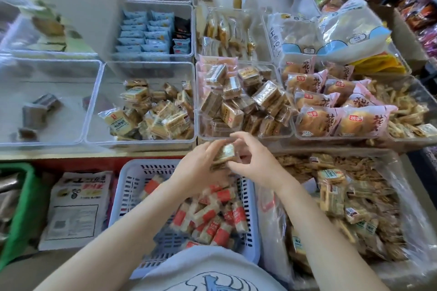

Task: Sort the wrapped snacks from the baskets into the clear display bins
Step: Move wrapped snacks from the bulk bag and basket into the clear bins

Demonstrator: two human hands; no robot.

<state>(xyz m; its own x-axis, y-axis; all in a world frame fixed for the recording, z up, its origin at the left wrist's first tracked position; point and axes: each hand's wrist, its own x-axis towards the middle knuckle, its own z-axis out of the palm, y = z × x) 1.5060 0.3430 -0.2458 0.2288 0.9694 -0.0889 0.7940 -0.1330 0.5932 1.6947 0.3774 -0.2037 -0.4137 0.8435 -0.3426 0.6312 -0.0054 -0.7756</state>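
Nearest the camera, a pale blue slotted basket (pixel 132 196) sits below the counter's front edge, holding a heap of wrapped bars with red-orange labels (pixel 208 217); their print is too small to read. Left of the basket lies a flat white bag (pixel 78 208) with a printed panel, its text blurred, and beside that a green bin wall (pixel 26 198). To the right, a clear plastic sack (pixel 354 201) bulges with brown cracker packs.

Above the basket's far rim, the left hand (pixel 201 168) and right hand (pixel 255 163) meet. Both pinch a small stack of clear-wrapped brown snacks (pixel 223 155), left fingers curled under it, right thumb and fingertips closed on its top and side. The stack hangs just short of the counter's front edge, level with the middle bin.

On the counter, the front row runs left to right: a clear bin (pixel 89 101) with only a few dark packs and much bare floor; a bin of tan cracker packs (pixel 151 113), roughly half full, its back half open; a bin heaped above its rim with brown square packs (pixel 238 101); then pink-wrapped buns (pixel 340 111) bearing a red "桃李" tag.

Behind them stand neat rows of light blue packets (pixel 144 33), a bin of beige slices (pixel 227 30), and big white-and-blue bags (pixel 331 30), lettering unreadable.
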